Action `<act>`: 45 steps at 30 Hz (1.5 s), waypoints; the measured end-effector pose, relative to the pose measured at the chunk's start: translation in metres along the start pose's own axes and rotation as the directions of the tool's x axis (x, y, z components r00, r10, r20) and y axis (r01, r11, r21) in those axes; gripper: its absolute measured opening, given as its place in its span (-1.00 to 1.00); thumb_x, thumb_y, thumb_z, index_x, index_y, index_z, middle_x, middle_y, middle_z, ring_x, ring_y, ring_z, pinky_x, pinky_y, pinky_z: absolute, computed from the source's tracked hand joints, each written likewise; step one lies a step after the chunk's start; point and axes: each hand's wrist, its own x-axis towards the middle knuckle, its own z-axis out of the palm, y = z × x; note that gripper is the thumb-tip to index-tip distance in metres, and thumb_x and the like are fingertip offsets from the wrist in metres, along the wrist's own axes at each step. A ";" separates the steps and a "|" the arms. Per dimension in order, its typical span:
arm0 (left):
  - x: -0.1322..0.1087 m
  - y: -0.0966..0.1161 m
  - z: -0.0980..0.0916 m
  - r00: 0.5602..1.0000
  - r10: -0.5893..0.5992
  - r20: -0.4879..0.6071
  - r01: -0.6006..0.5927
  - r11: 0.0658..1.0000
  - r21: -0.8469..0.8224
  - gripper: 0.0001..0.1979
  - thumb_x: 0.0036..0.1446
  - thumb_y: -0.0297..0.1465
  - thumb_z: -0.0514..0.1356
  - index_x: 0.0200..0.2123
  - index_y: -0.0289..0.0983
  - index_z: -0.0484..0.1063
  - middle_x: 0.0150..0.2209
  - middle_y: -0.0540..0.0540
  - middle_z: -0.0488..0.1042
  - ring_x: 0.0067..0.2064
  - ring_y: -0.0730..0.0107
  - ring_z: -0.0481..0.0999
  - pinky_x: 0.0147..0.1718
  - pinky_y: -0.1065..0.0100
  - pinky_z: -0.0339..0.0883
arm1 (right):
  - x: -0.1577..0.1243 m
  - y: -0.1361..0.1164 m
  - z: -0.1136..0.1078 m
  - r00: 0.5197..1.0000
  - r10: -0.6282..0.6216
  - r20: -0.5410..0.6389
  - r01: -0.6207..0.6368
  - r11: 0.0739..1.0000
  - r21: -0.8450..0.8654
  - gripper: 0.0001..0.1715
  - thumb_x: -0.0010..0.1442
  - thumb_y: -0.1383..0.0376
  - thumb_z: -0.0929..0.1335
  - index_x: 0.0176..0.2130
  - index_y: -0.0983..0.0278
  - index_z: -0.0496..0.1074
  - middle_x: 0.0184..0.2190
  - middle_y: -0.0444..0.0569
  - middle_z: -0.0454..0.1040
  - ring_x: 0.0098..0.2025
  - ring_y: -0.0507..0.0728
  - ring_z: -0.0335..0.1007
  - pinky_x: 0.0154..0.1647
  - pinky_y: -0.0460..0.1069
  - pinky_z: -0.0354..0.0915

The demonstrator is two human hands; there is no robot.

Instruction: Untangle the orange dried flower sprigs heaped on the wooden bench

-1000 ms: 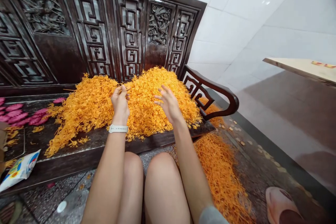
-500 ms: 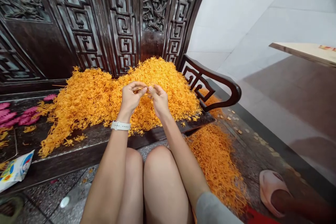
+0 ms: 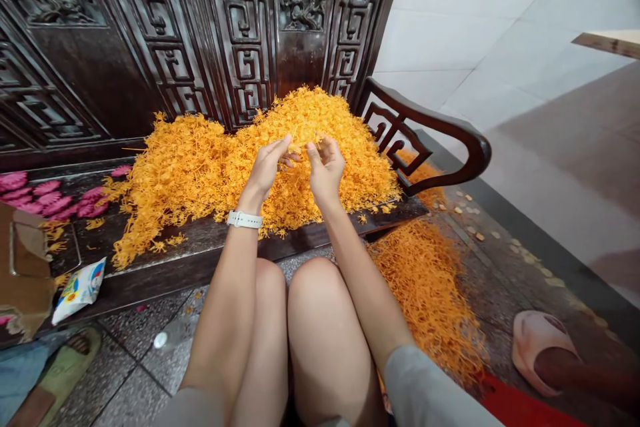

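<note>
A big heap of small orange plastic flower sprigs [image 3: 200,167] covers the seat of a dark carved wooden bench [image 3: 210,253]. Both my hands are raised just above the heap, close together. My left hand [image 3: 267,167], with a white watch on the wrist, has its fingers pinched on a small orange sprig [image 3: 299,150]. My right hand [image 3: 326,165] faces it, fingers curled and pinching the same sprig from the other side. My bare knees are below, in front of the bench.
More orange sprigs [image 3: 425,287] lie on the floor at the right, under the bench's curved armrest [image 3: 440,127]. Pink flower pieces [image 3: 45,193] lie on the seat at left, with a white packet [image 3: 80,287] and a cardboard box [image 3: 23,267]. A pink slipper [image 3: 540,340] sits at right.
My hands came together from apart over the heap and now pinch one sprig between them. The view has shifted slightly left and down.
</note>
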 end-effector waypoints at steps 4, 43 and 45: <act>-0.003 0.004 0.002 1.000 -0.030 -0.005 0.030 0.996 0.089 -0.37 0.31 0.21 0.09 -0.37 -0.23 0.54 -0.45 -0.15 0.52 -0.37 0.33 0.54 -0.41 0.36 0.37 | 0.004 0.007 -0.004 0.998 -0.067 0.005 0.067 0.995 -0.071 -0.57 0.29 -0.08 0.42 -0.06 0.16 0.53 -0.12 -0.01 0.57 -0.07 0.15 0.50 0.08 0.11 0.42; -0.001 0.002 -0.003 0.993 0.005 0.115 -0.024 0.986 0.166 -0.91 0.18 -0.40 0.35 -0.36 -0.26 0.54 -0.37 -0.02 0.42 -0.40 0.50 0.27 -0.39 0.39 0.18 | -0.005 0.011 -0.004 0.993 -0.079 0.088 0.083 0.995 -0.045 -0.68 0.30 0.03 0.46 -0.10 0.17 0.50 -0.23 -0.09 0.48 -0.22 0.07 0.41 -0.15 0.01 0.37; -0.003 0.003 0.000 0.991 -0.080 0.103 0.065 0.988 0.142 -0.84 0.23 -0.30 0.35 -0.34 -0.25 0.52 -0.35 -0.02 0.40 -0.40 0.50 0.25 -0.44 0.41 0.13 | -0.005 0.011 -0.006 0.993 -0.096 0.070 0.102 0.992 -0.079 -0.72 0.30 0.06 0.46 -0.11 0.18 0.51 -0.22 -0.07 0.50 -0.20 0.08 0.43 -0.12 0.02 0.38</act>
